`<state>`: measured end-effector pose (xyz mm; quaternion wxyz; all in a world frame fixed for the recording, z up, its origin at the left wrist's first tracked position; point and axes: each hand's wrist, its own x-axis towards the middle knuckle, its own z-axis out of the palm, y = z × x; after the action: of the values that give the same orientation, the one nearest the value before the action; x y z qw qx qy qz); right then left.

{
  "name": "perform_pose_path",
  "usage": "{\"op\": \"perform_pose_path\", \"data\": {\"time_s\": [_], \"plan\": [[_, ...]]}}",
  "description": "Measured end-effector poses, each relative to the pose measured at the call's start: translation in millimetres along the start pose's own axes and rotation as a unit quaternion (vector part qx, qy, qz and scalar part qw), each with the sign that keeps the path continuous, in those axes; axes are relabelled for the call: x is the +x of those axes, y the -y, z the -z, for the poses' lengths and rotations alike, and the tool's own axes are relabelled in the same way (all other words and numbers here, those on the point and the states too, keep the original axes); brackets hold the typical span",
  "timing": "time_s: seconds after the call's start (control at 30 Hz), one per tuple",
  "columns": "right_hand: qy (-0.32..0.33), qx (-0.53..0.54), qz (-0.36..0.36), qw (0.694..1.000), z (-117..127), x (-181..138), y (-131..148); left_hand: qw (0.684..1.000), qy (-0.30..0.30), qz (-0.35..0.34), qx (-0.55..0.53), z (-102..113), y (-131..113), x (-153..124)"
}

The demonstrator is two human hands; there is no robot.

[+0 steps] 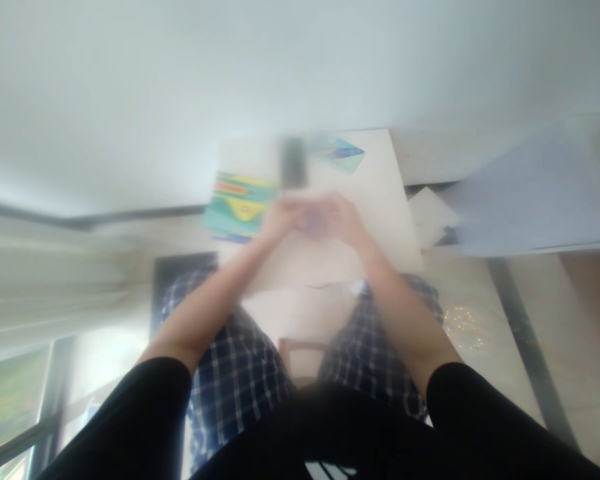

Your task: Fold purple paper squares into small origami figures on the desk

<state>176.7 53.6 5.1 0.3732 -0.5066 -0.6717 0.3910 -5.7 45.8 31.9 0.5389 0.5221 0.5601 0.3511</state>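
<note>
Inspecting from the left, a black sleeve (153,393) is covering the upper arm, and the bare left forearm (223,293) is slanting inward and forward above a checked trouser leg (245,360). Beyond the forearm, a green-and-yellow printed sheet (240,203) is lying at the left edge of the worktop (380,180). The left hand (286,210) is angling inward, its fingers pointing toward the opposite hand. Past it, a dark object (293,163) is showing only as a blur near the worktop's far side. A small purplish item (316,223) is sitting between the two hands, above the worktop's middle; blur is hiding its outline. The right hand (337,208) is mirroring the left, curving inward beside the item. Blur is obscuring the grip of each hand: I cannot tell whether either is pinching the item. Beyond the right hand, a blue-and-teal printed piece (347,155) is lying near the far edge. The bare right forearm (395,293) is slanting inward, forming an inverted V with the left one.
</note>
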Motion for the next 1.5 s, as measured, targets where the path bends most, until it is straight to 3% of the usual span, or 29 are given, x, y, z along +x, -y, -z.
{"op": "perform_pose_path", "data": {"time_s": [0.17,0.37,0.67,1.17,1.5], "plan": [[0.0,-0.016,0.009,1.0,1.0,0.2,-2.2,1.0,-0.003,0.018,-0.01,0.6,0.2,0.5],[0.02,-0.023,0.014,0.999,4.0,-2.0,2.8,0.996,0.079,0.02,-0.032,11.9,6.6,6.1],[0.024,-0.019,0.013,0.999,4.2,-1.6,3.3,0.994,0.105,0.012,-0.025,13.6,-0.5,1.7],[0.025,-0.021,0.018,0.999,5.6,-1.9,8.4,0.999,0.042,0.016,-0.003,10.3,1.8,1.2],[0.037,-0.018,0.018,0.999,5.6,-2.2,11.3,0.995,-0.032,-0.056,0.079,2.6,12.0,5.5]]}}
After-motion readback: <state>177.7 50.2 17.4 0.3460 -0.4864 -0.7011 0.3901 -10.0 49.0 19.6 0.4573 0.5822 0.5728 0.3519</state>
